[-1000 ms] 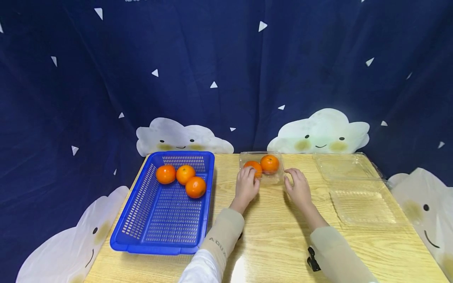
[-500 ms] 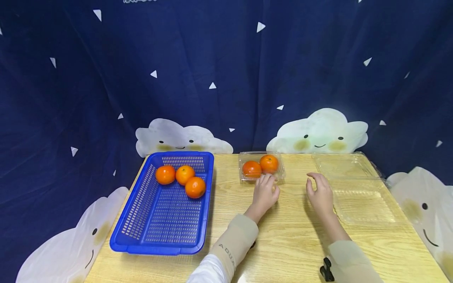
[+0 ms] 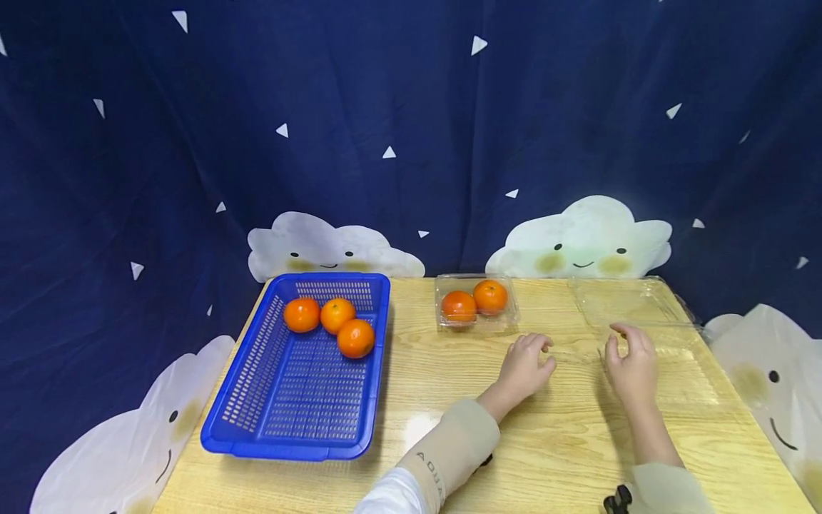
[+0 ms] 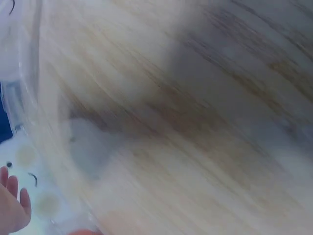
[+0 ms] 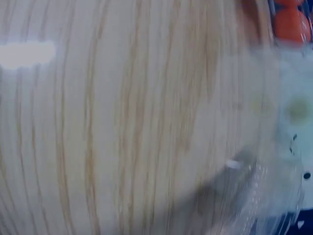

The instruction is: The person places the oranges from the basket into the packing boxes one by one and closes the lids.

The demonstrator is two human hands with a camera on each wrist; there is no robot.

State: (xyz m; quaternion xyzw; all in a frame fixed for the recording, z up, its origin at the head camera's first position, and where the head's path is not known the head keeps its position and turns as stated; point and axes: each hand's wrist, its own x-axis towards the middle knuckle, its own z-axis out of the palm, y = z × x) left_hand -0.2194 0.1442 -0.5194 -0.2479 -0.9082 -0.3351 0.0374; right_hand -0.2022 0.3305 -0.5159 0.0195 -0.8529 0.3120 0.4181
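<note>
My left hand (image 3: 526,365) is over the table, in front of and to the right of a clear plastic box (image 3: 501,325). Its fingers are loosely bent and nothing shows in them. Inside that box lie two mandarins (image 3: 491,297). Farther right, my right hand (image 3: 632,364) overlaps the left edge of another clear plastic clamshell (image 3: 687,371), thumb and fingers apart and loosely curved. This clamshell stands unfolded, its other half toward the curtain. In the right wrist view the clear plastic (image 5: 244,210) shows blurred at the lower right.
At the left stands a blue plastic basket (image 3: 221,435) with three mandarins (image 3: 356,338) at its far end. The wooden table (image 3: 552,457) reaches back to a dark blue curtain (image 3: 411,107) with cloud prints.
My left hand has left the mandarins in the box and moved right and nearer. My right hand has moved right, from beside that box to the unfolded clamshell's edge.
</note>
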